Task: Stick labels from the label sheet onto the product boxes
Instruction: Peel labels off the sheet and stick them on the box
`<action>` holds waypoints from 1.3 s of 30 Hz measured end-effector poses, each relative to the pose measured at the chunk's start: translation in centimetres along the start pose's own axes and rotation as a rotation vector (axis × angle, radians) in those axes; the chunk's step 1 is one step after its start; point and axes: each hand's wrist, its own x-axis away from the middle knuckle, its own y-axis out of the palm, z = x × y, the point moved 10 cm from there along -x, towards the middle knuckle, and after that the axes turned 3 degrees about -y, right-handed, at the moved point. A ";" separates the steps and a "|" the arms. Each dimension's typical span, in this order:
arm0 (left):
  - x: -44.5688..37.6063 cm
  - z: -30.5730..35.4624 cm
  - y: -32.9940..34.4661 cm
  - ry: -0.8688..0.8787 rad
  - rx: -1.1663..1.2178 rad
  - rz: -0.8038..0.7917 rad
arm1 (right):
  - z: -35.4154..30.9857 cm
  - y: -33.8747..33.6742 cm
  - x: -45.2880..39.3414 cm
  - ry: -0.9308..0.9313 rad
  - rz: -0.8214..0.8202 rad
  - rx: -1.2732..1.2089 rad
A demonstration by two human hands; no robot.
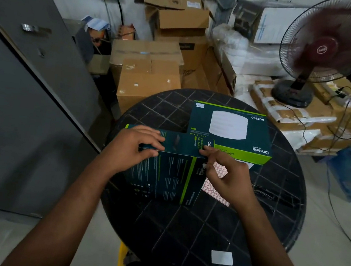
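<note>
A long dark green product box point(170, 171) stands tilted on its edge on the round black table point(203, 223). My left hand point(133, 147) grips its top left edge, thumb in front and fingers over the top. My right hand point(225, 171) touches the box's top right corner with its fingertips pinched together; whether a label sits between them is too small to tell. The label sheet point(215, 187), white with red-bordered labels, lies under my right hand, partly hidden. A second green box point(229, 128), square and printed AC1350, lies flat behind.
A white paper scrap point(221, 257) lies near the table's front. Cardboard cartons point(148, 79) are stacked behind the table. A running pedestal fan point(324, 51) stands at the back right with cables trailing. A grey metal cabinet point(21, 93) fills the left.
</note>
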 end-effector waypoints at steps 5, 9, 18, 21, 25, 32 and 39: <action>0.9 -0.9 -1.1 -0.051 -0.017 0.148 | -2.4 0.1 -2.3 -0.060 0.079 0.264; 1.1 0.1 -1.0 -0.078 -0.123 0.270 | -4.5 3.2 -4.0 -0.147 0.056 0.344; 0.7 0.1 -0.4 -0.077 -0.126 0.305 | -5.7 5.2 -4.8 -0.292 0.118 0.543; 0.3 -0.1 -0.6 -0.079 -0.117 0.313 | -6.3 5.6 -4.7 -0.333 0.132 0.654; 0.3 0.0 -0.7 -0.078 -0.125 0.320 | -6.2 6.2 -4.8 -0.331 0.132 0.704; 0.2 -0.1 -0.6 -0.078 -0.127 0.314 | -6.2 6.9 -5.1 -0.361 0.083 0.749; 0.2 -0.1 -0.8 -0.072 -0.122 0.321 | -6.5 7.4 -5.0 -0.410 0.015 0.776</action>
